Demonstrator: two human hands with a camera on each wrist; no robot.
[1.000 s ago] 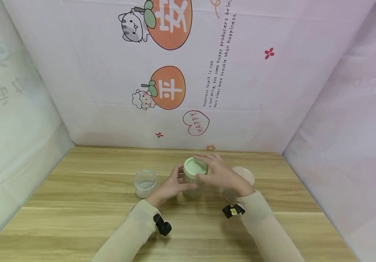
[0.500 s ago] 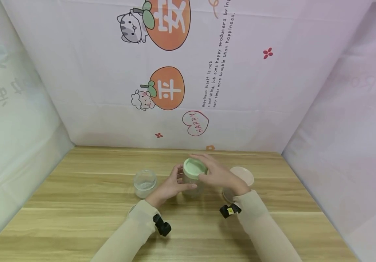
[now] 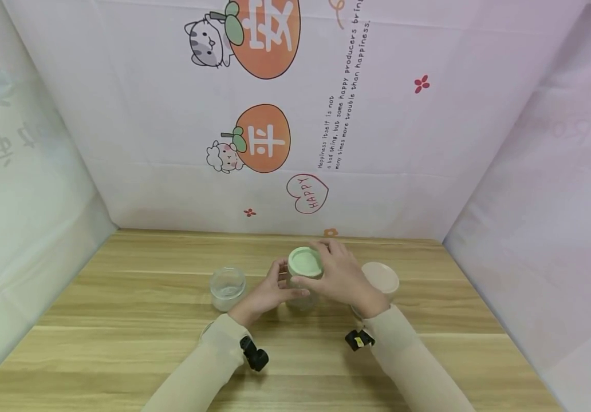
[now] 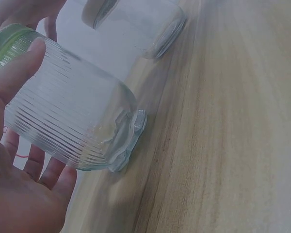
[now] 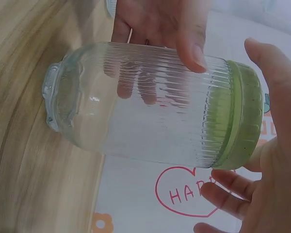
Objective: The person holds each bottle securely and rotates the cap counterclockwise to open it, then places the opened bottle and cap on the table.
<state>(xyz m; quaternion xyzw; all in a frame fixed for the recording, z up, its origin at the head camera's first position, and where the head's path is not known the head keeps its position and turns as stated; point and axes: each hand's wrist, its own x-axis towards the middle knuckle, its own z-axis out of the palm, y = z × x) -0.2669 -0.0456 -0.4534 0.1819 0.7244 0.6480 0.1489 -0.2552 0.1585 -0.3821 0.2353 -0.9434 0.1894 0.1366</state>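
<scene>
A tall ribbed glass jar (image 5: 150,107) with a light green lid (image 3: 304,261) stands upright on the wooden table, its clear base low on the wood. My left hand (image 3: 270,293) grips the jar's side, thumb at the front and fingers behind the glass, as the left wrist view (image 4: 26,194) also shows. Around the lid my right hand (image 3: 344,277) is spread. In the right wrist view its thumb (image 5: 269,60) stands apart from the lid's near side, while loosely bent fingers (image 5: 233,194) lie along the far side. Whether one finger touches the rim is unclear.
Left of the hands stands a clear lidless jar (image 3: 228,289). A jar with a pale pinkish lid (image 3: 382,278) is partly behind the right hand. Beneath the left forearm, the edge of a round thing (image 3: 206,330) shows. Printed cloth walls (image 3: 378,194) enclose the table.
My right hand has turned about the lid: its thumb has swung left across the front and its fingers right at the back. The left hand and the jar have stayed put.
</scene>
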